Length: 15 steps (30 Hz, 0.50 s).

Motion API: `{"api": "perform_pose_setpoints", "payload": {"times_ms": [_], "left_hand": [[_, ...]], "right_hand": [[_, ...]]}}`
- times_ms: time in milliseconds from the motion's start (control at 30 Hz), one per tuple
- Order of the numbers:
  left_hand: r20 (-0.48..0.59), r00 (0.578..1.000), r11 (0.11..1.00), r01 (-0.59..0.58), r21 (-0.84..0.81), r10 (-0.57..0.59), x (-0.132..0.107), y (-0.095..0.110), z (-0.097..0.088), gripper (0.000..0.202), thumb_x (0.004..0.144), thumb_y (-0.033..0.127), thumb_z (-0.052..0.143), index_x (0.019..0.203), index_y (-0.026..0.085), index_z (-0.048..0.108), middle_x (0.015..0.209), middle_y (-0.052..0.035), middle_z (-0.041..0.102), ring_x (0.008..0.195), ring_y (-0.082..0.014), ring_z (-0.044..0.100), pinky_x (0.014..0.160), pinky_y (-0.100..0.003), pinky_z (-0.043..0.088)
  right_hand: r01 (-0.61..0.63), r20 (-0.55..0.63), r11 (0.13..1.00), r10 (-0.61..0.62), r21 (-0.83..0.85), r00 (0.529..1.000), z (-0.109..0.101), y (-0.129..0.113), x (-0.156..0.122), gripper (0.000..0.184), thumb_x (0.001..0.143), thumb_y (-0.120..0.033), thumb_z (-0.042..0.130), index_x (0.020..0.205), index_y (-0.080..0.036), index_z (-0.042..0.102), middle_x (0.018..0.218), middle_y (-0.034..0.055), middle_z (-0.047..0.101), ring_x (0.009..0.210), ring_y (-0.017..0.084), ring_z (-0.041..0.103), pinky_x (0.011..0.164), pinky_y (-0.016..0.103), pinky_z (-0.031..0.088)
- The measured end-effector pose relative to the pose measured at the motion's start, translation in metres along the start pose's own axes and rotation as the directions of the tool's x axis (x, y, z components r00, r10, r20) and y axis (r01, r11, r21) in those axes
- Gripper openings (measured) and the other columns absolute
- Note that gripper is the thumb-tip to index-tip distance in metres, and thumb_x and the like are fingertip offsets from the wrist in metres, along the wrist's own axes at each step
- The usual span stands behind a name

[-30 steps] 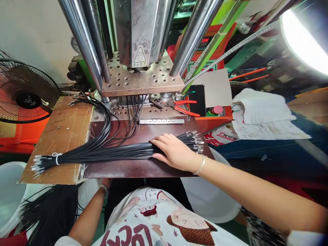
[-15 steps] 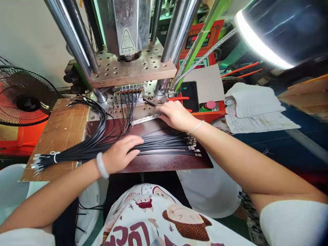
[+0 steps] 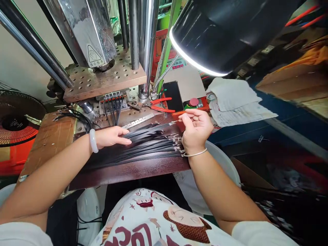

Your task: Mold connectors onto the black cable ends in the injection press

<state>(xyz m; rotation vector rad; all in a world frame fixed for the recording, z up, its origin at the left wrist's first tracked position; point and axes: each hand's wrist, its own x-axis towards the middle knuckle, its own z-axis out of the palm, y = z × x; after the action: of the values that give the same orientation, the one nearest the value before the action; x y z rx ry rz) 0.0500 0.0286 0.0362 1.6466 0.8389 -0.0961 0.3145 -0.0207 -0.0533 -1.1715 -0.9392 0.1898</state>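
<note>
Several black cables (image 3: 143,150) with metal connectors at their right ends lie across the dark red board (image 3: 138,167). My left hand (image 3: 110,136) is at the left part of the upper cables, which pass between its thumb and fingers. Over the right ends, my right hand (image 3: 197,128) is closed in a pinch beside the metal tip of one cable (image 3: 172,123); its fingertips partly hide what is in them. Behind the cables lies a slotted metal strip (image 3: 138,121). Red-handled pliers (image 3: 162,105) rest apart from both hands on the press base.
A press with a thick drilled plate (image 3: 107,80) stands behind, with several cables in its fixture (image 3: 114,99). A lamp (image 3: 217,37) hangs at upper right. A phone (image 3: 173,95), a red button (image 3: 193,102) and white cloths (image 3: 235,99) lie right; a fan (image 3: 15,119) stands left.
My right hand has left the pliers and come to the cables' right ends, its fingers now pinched. My left hand has closed about the upper cables. The view has shifted to the right.
</note>
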Motion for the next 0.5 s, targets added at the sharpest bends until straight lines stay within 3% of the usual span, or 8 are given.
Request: {"api": "perform_pose_setpoints", "payload": {"times_ms": [67, 200, 300, 400, 500], "left_hand": [[0.021, 1.000, 0.998, -0.010, -0.060, 0.012, 0.010, 0.004, 0.001, 0.034, 0.068, 0.043, 0.073, 0.070, 0.013, 0.058, 0.066, 0.0023, 0.057, 0.063, -0.0110, 0.050, 0.064, -0.025, 0.040], [0.116, 0.989, 0.982, 0.113, -0.154, -0.096, 0.035, 0.007, 0.007, 0.038, 0.064, 0.044, 0.078, 0.066, 0.013, 0.057, 0.062, -0.0010, 0.061, 0.058, -0.0112, 0.055, 0.059, -0.025, 0.043], [0.055, 0.988, 0.970, 0.155, -0.186, -0.147, 0.044, 0.008, 0.008, 0.035, 0.066, 0.041, 0.079, 0.067, 0.012, 0.059, 0.065, -0.0022, 0.064, 0.061, -0.0120, 0.060, 0.059, -0.023, 0.046], [-0.018, 0.992, 0.981, 0.124, -0.149, -0.128, 0.043, 0.010, 0.008, 0.030, 0.068, 0.036, 0.077, 0.066, 0.011, 0.061, 0.057, 0.0013, 0.058, 0.051, -0.0084, 0.053, 0.052, -0.021, 0.042], [0.026, 0.993, 0.976, 0.116, -0.186, -0.113, 0.040, 0.011, 0.008, 0.028, 0.073, 0.036, 0.073, 0.070, 0.012, 0.059, 0.059, -0.0018, 0.063, 0.049, -0.0093, 0.054, 0.050, -0.021, 0.039]], "right_hand": [[-0.007, 0.005, 1.000, 0.007, 0.010, 1.000, 0.000, -0.001, 0.001, 0.020, 0.080, -0.035, 0.064, 0.092, -0.020, 0.058, 0.076, 0.0003, 0.060, 0.067, 0.017, 0.063, 0.065, 0.034, 0.055], [-0.002, -0.027, 1.000, 0.003, 0.030, 1.000, -0.003, -0.001, -0.001, 0.020, 0.081, -0.035, 0.063, 0.093, -0.020, 0.059, 0.076, -0.0001, 0.061, 0.067, 0.016, 0.063, 0.065, 0.033, 0.056], [0.001, -0.039, 0.999, 0.001, 0.052, 0.999, -0.004, -0.003, -0.002, 0.017, 0.084, -0.034, 0.062, 0.092, -0.020, 0.060, 0.076, 0.0007, 0.062, 0.069, 0.017, 0.064, 0.066, 0.033, 0.056], [0.023, -0.025, 0.999, -0.022, 0.040, 0.999, -0.006, -0.010, 0.002, 0.018, 0.089, -0.036, 0.056, 0.095, -0.019, 0.061, 0.079, 0.0025, 0.065, 0.073, 0.018, 0.066, 0.072, 0.037, 0.056], [0.068, 0.004, 0.997, -0.068, 0.035, 0.998, -0.012, -0.021, 0.011, 0.021, 0.092, -0.038, 0.052, 0.099, -0.020, 0.060, 0.082, 0.0036, 0.066, 0.077, 0.020, 0.067, 0.076, 0.041, 0.056]]}}
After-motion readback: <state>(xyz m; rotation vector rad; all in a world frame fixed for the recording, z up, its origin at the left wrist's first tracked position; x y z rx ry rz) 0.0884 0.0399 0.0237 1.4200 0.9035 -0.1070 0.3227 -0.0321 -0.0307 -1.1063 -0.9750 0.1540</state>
